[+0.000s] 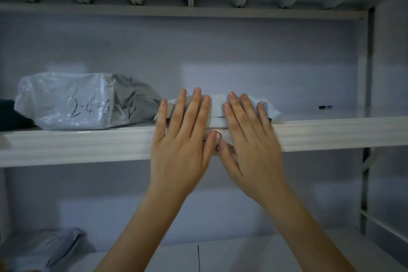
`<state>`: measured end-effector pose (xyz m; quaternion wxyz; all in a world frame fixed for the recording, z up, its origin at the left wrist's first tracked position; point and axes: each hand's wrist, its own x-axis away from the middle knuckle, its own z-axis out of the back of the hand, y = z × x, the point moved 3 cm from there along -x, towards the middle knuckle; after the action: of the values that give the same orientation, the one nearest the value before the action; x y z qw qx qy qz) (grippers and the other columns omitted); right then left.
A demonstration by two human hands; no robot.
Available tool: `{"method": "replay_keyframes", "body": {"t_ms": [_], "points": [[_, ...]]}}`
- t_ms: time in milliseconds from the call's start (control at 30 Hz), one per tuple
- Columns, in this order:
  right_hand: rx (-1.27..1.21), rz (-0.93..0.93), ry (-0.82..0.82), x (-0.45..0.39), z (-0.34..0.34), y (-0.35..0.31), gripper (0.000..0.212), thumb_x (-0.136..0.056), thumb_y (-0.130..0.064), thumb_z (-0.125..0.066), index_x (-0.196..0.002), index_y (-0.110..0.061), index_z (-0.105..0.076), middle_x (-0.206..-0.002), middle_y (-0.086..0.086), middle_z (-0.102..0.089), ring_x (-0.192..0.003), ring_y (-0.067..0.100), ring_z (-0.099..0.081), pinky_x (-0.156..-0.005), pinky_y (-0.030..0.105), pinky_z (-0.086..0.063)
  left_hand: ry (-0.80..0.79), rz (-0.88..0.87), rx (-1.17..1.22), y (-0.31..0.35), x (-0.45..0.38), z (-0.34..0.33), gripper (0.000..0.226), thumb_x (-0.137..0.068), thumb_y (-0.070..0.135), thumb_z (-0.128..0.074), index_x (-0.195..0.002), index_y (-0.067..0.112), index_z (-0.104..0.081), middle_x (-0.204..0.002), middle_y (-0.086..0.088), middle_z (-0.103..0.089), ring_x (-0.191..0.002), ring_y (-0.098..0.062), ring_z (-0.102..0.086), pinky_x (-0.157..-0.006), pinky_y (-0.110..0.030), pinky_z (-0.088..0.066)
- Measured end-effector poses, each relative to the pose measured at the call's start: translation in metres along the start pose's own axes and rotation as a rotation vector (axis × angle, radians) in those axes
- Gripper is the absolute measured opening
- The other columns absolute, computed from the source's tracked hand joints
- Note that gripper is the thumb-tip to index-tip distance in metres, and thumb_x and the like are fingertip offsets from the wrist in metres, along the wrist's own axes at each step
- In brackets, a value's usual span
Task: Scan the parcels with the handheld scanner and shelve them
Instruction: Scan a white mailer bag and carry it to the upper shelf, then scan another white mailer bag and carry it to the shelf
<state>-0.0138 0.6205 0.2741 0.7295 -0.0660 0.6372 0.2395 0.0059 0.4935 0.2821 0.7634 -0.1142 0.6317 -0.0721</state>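
A flat white parcel [217,108] lies on the middle shelf [88,143], its near end hanging over the shelf's front edge with black handwriting on it. My left hand [183,137] and my right hand [247,139] press flat against its near face, side by side, fingers straight and pointing up. Most of the parcel is hidden behind both hands. No scanner shows in this view.
A grey-white plastic parcel [77,101] marked "2-4-6" lies on the same shelf to the left, beside a dark item [8,115] at the edge. Another grey bag [46,247] sits on the lower shelf at left. A metal upright [367,117] stands at right.
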Motion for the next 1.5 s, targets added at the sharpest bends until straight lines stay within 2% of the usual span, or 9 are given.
{"method": "replay_keyframes", "body": {"t_ms": [267,367,467,633,700,800,933,1067,1500], "points": [[-0.391,0.022,0.173,0.07,-0.022,-0.043,0.046,-0.087,-0.018,-0.04,-0.13,-0.006,-0.046,-0.142,0.01,-0.044,-0.136,0.024,-0.037,-0.117,0.037,-0.023,0.077,-0.082,0.142,-0.01,0.084,-0.003,0.048,-0.092,0.026,-0.041,-0.137,0.008,-0.045,-0.146,-0.011,-0.037,-0.138,-0.027,-0.031,-0.115,-0.044,-0.019],[-0.576,-0.085,-0.109,0.116,-0.063,-0.077,0.04,-0.087,-0.02,-0.042,-0.121,-0.009,-0.059,-0.131,0.007,-0.058,-0.125,0.018,-0.046,-0.11,0.03,-0.031,-0.083,-0.055,0.123,-0.039,0.152,-0.021,0.039,-0.086,0.018,-0.048,-0.123,0.008,-0.054,-0.137,-0.015,-0.052,-0.129,-0.029,-0.042,-0.111,-0.041,-0.026],[-0.691,-0.36,-0.575,0.16,-0.11,-0.11,0.047,-0.088,-0.031,-0.04,-0.13,-0.014,-0.053,-0.137,0.002,-0.053,-0.126,0.011,-0.042,-0.106,0.03,-0.036,-0.366,0.028,0.063,-0.078,0.224,-0.04,0.037,-0.081,0.015,-0.045,-0.11,0.004,-0.065,-0.124,-0.019,-0.062,-0.12,-0.033,-0.053,-0.104,-0.043,-0.032],[-0.8,-0.485,-1.191,0.213,-0.169,-0.171,0.042,-0.098,-0.029,-0.039,-0.136,-0.013,-0.045,-0.14,0.005,-0.047,-0.129,0.02,-0.043,-0.103,0.028,-0.033,-0.92,0.432,0.004,-0.158,0.334,-0.052,0.038,-0.071,0.019,-0.054,-0.102,0.003,-0.069,-0.109,-0.018,-0.068,-0.099,-0.036,-0.067,-0.082,-0.042,-0.052],[-0.824,-0.501,-1.294,0.227,-0.183,-0.201,0.041,-0.098,-0.028,-0.037,-0.134,-0.011,-0.047,-0.139,0.008,-0.048,-0.129,0.022,-0.043,-0.103,0.029,-0.034,-1.052,0.576,0.004,-0.182,0.373,-0.045,0.044,-0.075,0.019,-0.066,-0.116,0.005,-0.064,-0.122,-0.015,-0.063,-0.112,-0.033,-0.061,-0.09,-0.042,-0.047],[-0.87,-0.511,-1.399,0.236,-0.198,-0.254,0.038,-0.097,-0.026,-0.038,-0.123,-0.003,-0.053,-0.128,0.016,-0.055,-0.12,0.03,-0.05,-0.098,0.036,-0.041,-1.146,0.608,-0.015,-0.212,0.419,-0.035,0.052,-0.088,0.029,-0.055,-0.138,0.016,-0.045,-0.146,-0.003,-0.043,-0.133,-0.021,-0.041,-0.107,-0.033,-0.031],[-0.931,-0.497,-1.465,0.226,-0.214,-0.327,0.02,-0.097,-0.03,-0.039,-0.094,-0.017,-0.054,-0.085,0.0,-0.052,-0.083,0.023,-0.058,-0.066,0.03,-0.038,-1.197,0.647,-0.003,-0.255,0.45,-0.029,0.055,-0.092,0.035,-0.049,-0.143,0.018,-0.037,-0.15,0.001,-0.036,-0.136,-0.017,-0.036,-0.109,-0.031,-0.029],[-0.951,-0.449,-1.471,0.209,-0.235,-0.386,0.05,-0.097,-0.035,-0.041,-0.141,-0.01,-0.036,-0.145,0.008,-0.04,-0.131,0.025,-0.042,-0.101,0.032,-0.036,-1.184,0.657,0.029,-0.303,0.458,-0.035,0.056,-0.091,0.033,-0.052,-0.142,0.015,-0.038,-0.148,-0.002,-0.04,-0.134,-0.021,-0.04,-0.108,-0.033,-0.032],[-0.889,-0.768,-1.362,0.188,-0.311,-0.466,0.041,-0.095,-0.02,-0.045,-0.127,0.006,-0.043,-0.129,0.024,-0.05,-0.114,0.033,-0.053,-0.086,0.036,-0.044,-1.149,0.782,0.224,-0.398,0.457,-0.107,0.056,-0.09,0.027,-0.056,-0.14,0.01,-0.039,-0.145,-0.01,-0.041,-0.13,-0.03,-0.041,-0.103,-0.04,-0.036]]}}
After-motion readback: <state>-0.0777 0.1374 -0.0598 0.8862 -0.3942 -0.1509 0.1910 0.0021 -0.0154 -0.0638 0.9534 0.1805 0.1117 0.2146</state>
